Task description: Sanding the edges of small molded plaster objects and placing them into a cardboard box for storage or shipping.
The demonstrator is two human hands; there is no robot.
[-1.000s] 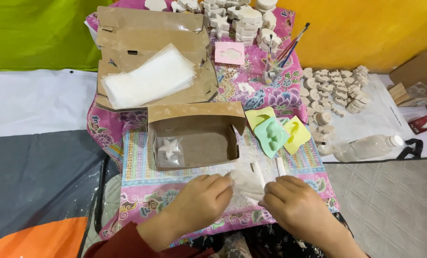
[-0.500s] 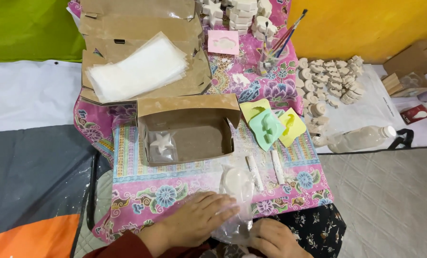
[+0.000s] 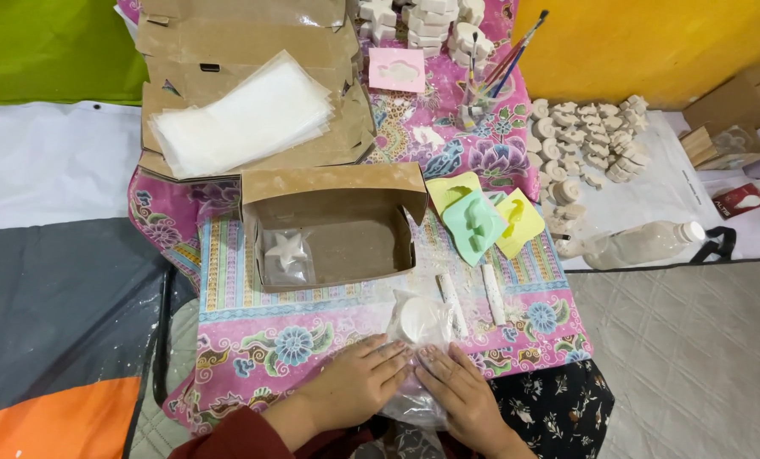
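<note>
Low table w/ pink floral cloth (image 3: 261, 340), on grey/orange floor mats; yellow & green walls behind. Open cardboard box (image 3: 333, 223) mid-table, white star shape inside. Stack of clear sheets (image 3: 244, 115) on flat cardboard further back. Left hand (image 3: 356, 384) & right hand (image 3: 461, 391) side by side at near edge, palms down, fingers flat, pressing clear plastic bag (image 3: 418, 340) w/ white round piece inside. Neither hand clenched.
</note>
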